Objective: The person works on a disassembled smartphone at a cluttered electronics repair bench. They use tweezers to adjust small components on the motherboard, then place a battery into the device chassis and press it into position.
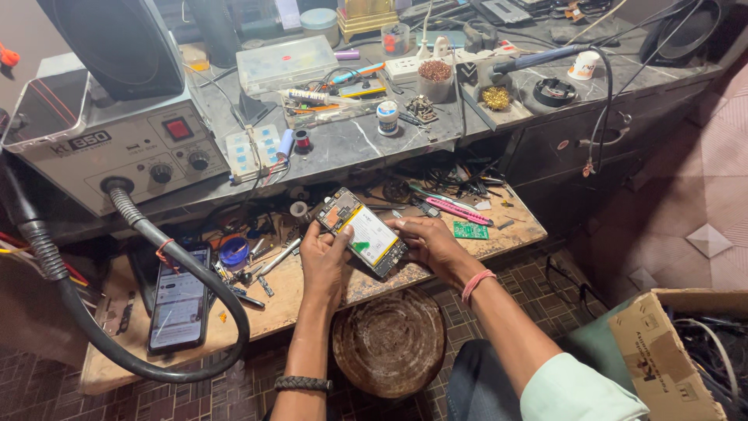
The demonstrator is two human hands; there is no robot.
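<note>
A second phone [178, 306] lies beside a hose [156, 242].

My left hand [323, 253] hides one end of the opened phone [362, 231], and my right hand [427, 243] covers its far corner. The cardboard box [662, 351] runs off the picture's edge. The bench [327, 292] clutter's tiny parts are too small to tell.

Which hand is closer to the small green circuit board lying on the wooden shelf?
The right hand. It holds the opened phone just left of the green circuit board in the picture, while the left hand grips the phone's far side, farther from the board.
</note>
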